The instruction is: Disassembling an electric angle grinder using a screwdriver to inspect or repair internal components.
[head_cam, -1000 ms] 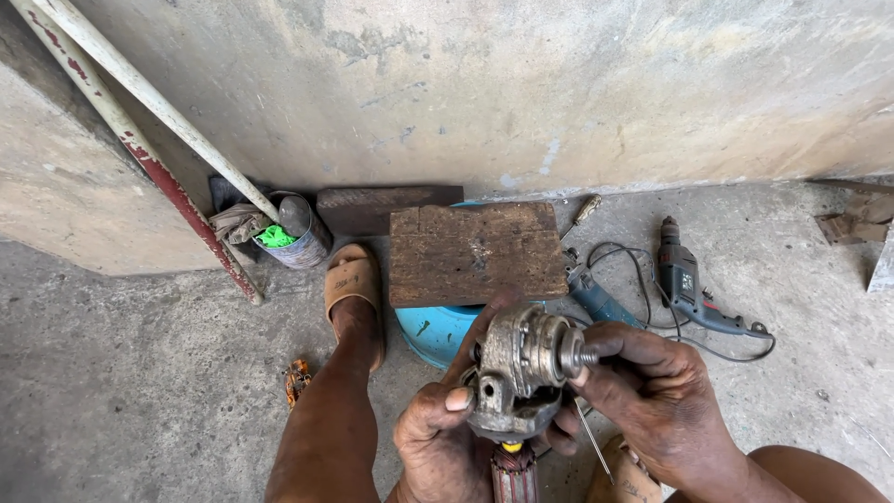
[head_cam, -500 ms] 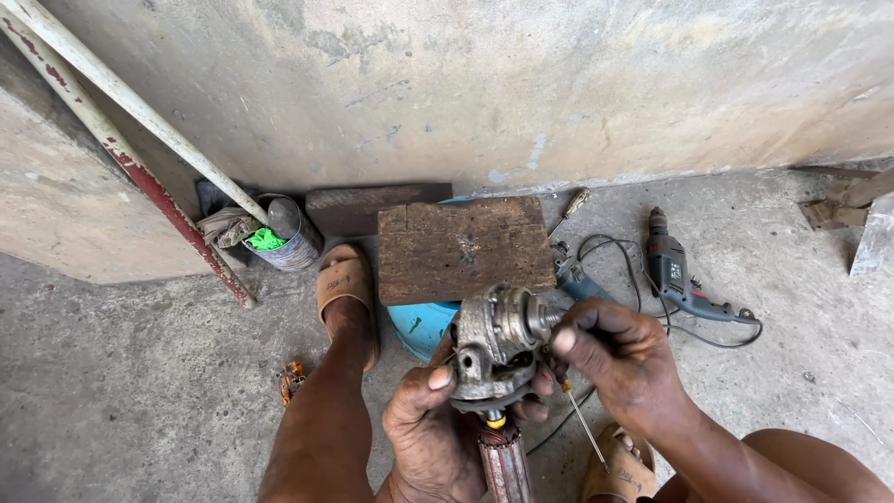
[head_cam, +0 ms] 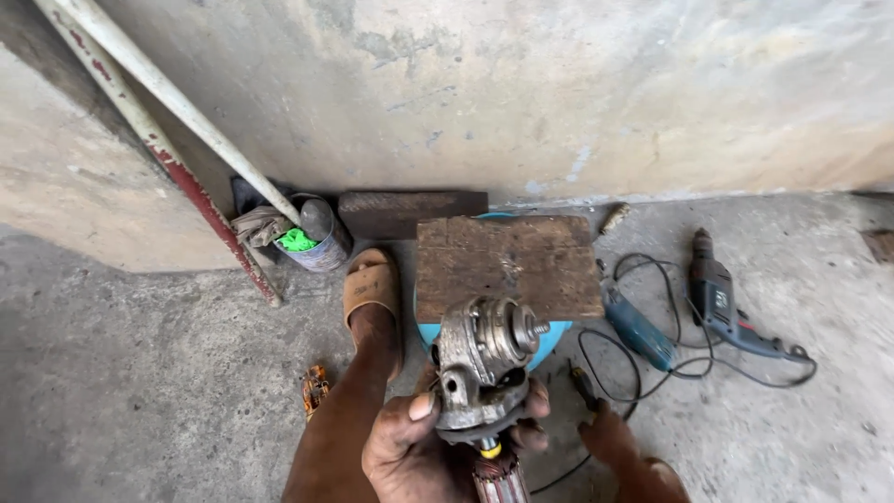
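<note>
Gearhead (head_cam: 484,359) of a dismantled power tool, grey and worn, with its threaded spindle pointing up and to the right, held low in the middle of the view; left hand (head_cam: 419,447) wrapped closed around its lower body, thumb on the near face, fingertips showing on the far side; a copper-wound armature (head_cam: 496,480) hangs from its underside. Right hand (head_cam: 610,433) apart from the gearhead, lowered toward the concrete floor (head_cam: 140,391) beside a small dark tool (head_cam: 584,385); whether its fingers are open or curled cannot be told. Directly behind the gearhead, a wooden board (head_cam: 507,265) lies on a blue round base (head_cam: 549,333); a sandalled foot (head_cam: 372,289) rests just left of it. To the right, a blue tool body (head_cam: 641,331) and a grey electric drill (head_cam: 717,298) lie among black cable (head_cam: 652,373). Against the wall (head_cam: 512,93), a dark bar (head_cam: 410,212), a small can with green contents (head_cam: 312,242), and two leaning poles (head_cam: 158,140); an orange object (head_cam: 315,387) lies on the floor at left.
</note>
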